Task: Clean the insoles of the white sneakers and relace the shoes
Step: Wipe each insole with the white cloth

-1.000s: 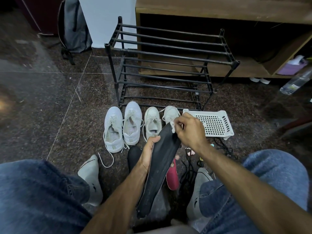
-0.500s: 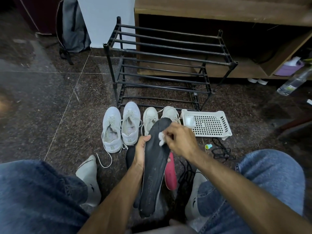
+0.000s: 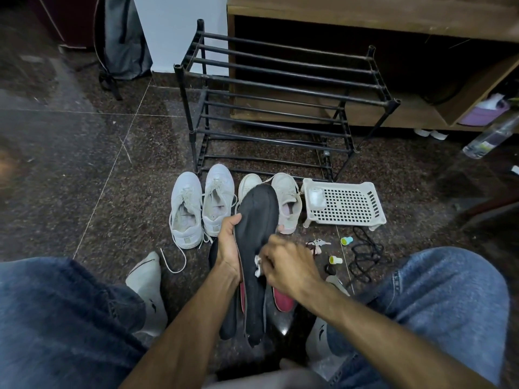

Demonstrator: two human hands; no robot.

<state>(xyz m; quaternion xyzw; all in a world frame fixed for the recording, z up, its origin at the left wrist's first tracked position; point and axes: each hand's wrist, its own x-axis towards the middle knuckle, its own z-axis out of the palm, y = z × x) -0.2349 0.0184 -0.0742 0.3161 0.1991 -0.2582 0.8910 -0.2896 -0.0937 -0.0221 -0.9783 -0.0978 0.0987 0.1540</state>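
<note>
A dark insole (image 3: 257,234) is held upright over the floor by its edge in the left hand (image 3: 229,245), thumb and fingers curled round it, while a small white wipe (image 3: 257,266) is pinched in the right hand (image 3: 286,265) and pressed against the insole's middle. With only that one-sided hold, the flexible insole could be bent or pushed out of the grip if rubbed hard, and dropped onto the other insoles (image 3: 282,300) below. The white sneakers (image 3: 186,211), laces loose, are lined up before the shoe rack (image 3: 280,88); relacing is judged not yet done.
</note>
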